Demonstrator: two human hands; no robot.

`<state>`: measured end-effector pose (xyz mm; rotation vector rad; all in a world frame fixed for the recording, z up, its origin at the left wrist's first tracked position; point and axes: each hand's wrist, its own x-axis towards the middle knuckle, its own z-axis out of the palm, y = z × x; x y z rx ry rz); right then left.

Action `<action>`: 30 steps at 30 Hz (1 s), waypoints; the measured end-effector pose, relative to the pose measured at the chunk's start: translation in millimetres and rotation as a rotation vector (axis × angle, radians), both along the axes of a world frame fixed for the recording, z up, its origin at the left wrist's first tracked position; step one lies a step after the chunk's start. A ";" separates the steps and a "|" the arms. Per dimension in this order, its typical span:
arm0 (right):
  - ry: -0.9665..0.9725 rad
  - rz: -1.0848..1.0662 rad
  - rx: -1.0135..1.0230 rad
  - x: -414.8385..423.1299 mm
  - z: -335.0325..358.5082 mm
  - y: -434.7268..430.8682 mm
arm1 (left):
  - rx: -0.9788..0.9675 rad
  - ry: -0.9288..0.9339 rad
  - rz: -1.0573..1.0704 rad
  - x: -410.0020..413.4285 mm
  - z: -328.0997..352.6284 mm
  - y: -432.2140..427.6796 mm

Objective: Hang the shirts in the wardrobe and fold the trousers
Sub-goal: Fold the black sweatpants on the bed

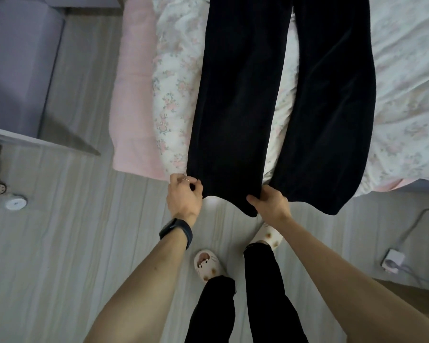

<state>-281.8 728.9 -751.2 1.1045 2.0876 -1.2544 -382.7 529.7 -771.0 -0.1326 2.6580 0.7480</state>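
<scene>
Pale plank floor (84, 243) fills the lower half of the head view, and a bed (406, 95) spans the top from 11 to 3 o'clock. Dark trousers (233, 95) lie lengthwise on the bed, from 12 o'clock down to the centre. Their legs are spread apart and the ends hang over the near edge.

The left hand (185, 194), at 7 o'clock just below centre, pinches the outer corner of one leg's hem (223, 194) with curled fingers. The right hand (270, 205), at 5 o'clock, grips the inner corner of the same hem, fingers curled round the cloth. The other leg hangs free just beside the right hand.

This looks like the start of folding. To do it well, keep the hem taut between both hands and carry this leg over onto the other so the hems and seams match. Then smooth the cloth flat before folding toward the waist, which is out of view. The cloth looks soft and heavy, so it may slide off the edge if released.

A floral quilt (174, 100) covers the bed, with a pink sheet (134, 95) along its side at 10 o'clock. A grey cabinet (18, 58) stands at 10 o'clock. A white disc (16, 203) lies at 8 o'clock and a charger (391, 261) with its cable at 4 o'clock. Slippers (207, 264) show at 6 o'clock.
</scene>
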 end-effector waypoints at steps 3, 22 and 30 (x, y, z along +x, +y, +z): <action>0.017 -0.027 -0.015 2.1 7.2 -2.9 | 0.189 -0.023 0.044 18.3 29.2 -12.0; -0.075 -0.007 0.083 28.9 -10.4 -13.3 | -0.077 -0.162 -0.091 -9.7 19.4 -31.2; -0.007 -0.260 0.161 60.7 37.5 65.5 | -0.083 0.072 -0.133 37.3 67.2 62.3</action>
